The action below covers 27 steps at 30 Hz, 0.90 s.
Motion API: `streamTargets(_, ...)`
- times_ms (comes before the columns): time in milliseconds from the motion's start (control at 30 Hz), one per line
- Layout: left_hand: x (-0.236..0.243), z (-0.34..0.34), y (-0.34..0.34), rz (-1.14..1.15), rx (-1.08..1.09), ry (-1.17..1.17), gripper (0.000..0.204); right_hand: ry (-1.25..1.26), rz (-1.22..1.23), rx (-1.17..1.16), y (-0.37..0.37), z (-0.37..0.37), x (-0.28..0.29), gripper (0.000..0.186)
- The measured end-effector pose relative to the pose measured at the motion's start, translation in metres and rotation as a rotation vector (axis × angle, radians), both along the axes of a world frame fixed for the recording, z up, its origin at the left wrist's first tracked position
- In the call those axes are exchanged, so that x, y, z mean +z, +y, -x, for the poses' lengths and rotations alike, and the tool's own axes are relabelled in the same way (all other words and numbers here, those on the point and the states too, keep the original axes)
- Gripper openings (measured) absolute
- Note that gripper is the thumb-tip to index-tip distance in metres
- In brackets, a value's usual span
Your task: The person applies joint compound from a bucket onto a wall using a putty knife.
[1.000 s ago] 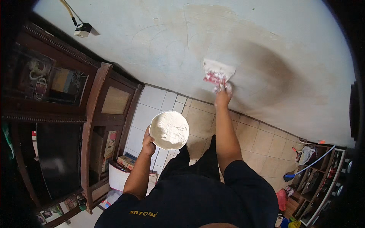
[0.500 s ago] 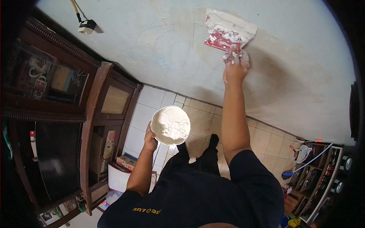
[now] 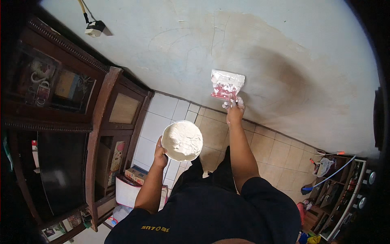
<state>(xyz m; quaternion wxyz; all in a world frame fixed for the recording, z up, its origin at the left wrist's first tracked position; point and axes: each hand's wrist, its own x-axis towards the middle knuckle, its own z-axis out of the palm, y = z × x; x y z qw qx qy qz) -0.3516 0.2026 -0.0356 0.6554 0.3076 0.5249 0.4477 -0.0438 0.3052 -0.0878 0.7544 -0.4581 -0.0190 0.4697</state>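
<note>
My left hand [image 3: 161, 153] is closed on the rim and side of a round white bowl [image 3: 165, 136]. Thick, creamy white filler paste [image 3: 185, 138] lies inside it, its surface lumpy and scraped. With fingers smeared white, my right hand [image 3: 234, 110] grips a wide red putty knife [image 3: 222, 92] by its lower end. White paste covers the knife's broad blade and part of its red body. The knife is in front of the pale wall [image 3: 174, 53]; whether its blade touches the wall I cannot tell. A damp-looking darker patch [image 3: 260, 44] spreads over the wall above and right of it.
A dark wooden cabinet [image 3: 101, 97] with glass doors lines the left. An electrical socket [image 3: 94, 28] hangs on its cable at the upper left wall. A shelf rack [image 3: 341, 187] with mixed items stands at right. Tiles [image 3: 211, 126] cover the floor below.
My right hand has brought the putty knife down the wall, nearer to me and slightly left. The bowl in my left hand has barely shifted.
</note>
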Motion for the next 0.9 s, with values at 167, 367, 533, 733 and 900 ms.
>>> streamTargets(167, 0.014, 0.001, 0.002, -0.015, -0.011, -0.031, 0.078, -0.347, -0.245, -0.014, 0.029, -0.006, 0.132, 0.007)
streamTargets(367, 0.012, -0.004, 0.004, -0.065, -0.009, -0.055, 0.077, -0.262, -0.401, 0.008, 0.085, -0.027, 0.144, 0.025)
streamTargets(533, 0.016, -0.004, 0.004, -0.047, -0.003, -0.029, 0.075, -0.266, -0.052, -0.007, 0.088, -0.012, 0.068, 0.018)
streamTargets(733, 0.013, 0.001, 0.002, -0.029, -0.025, 0.023, 0.073, -0.038, -0.031, 0.000, 0.050, 0.010, 0.012, 0.012)
streamTargets(900, 0.013, 0.002, 0.001, -0.034, 0.016, -0.021, 0.073, -0.101, -0.078, 0.063, 0.034, 0.007, 0.052, 0.011)
